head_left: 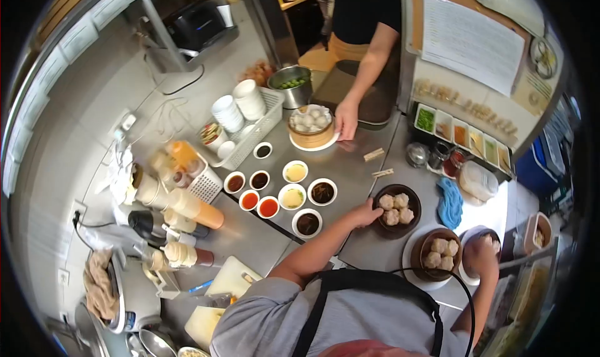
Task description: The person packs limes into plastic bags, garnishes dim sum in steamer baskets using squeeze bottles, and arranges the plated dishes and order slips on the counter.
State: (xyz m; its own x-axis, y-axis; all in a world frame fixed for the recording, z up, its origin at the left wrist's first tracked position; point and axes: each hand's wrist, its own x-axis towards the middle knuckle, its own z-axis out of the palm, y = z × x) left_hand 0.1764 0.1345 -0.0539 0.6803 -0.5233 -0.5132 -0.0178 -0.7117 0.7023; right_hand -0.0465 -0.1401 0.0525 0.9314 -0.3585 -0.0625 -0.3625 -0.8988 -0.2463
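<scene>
My left hand (364,214) grips the rim of a dark round steamer (397,211) holding several dumplings. Over at the right, my right hand (482,255) is at a round container (480,235) on a white plate; its fingers are curled and partly hidden. Between my hands, a brown steamer (435,255) with several dumplings rests on a white plate (409,266). Small cups of dark, red and pale sauces (322,192) stand left of my left hand.
Across the counter, a person's hand (347,118) touches the plate under a bamboo steamer (311,136). A blue cloth (449,203), a condiment tray (462,135) and a plastic tub (478,182) lie ahead right. Squeeze bottles (195,208) and a cup basket (265,116) stand left.
</scene>
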